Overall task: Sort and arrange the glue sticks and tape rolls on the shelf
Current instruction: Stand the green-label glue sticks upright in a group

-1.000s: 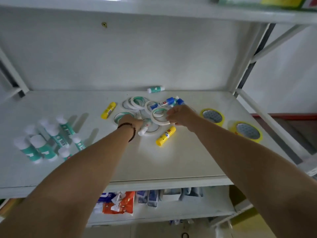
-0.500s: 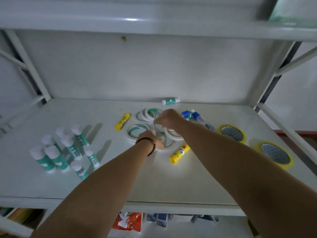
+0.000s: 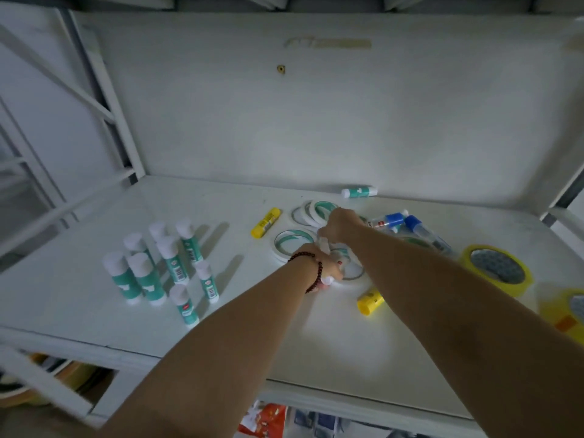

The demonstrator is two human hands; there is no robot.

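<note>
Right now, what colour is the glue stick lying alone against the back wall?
Teal body with a white cap, the back glue stick; head view.

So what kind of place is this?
Probably a stationery stockroom or shop: a white metal shelf holds many standing glue sticks, thin tape rolls and wide yellow tape rolls, with more packets below.

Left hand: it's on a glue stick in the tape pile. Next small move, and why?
Probably lift that glue stick clear of the thin tape rings and carry it left to the upright sticks. The left hand grips it among the rings, and the standing group sits apart on the shelf. The right hand pinches something white nearby; it is blurred.
</note>
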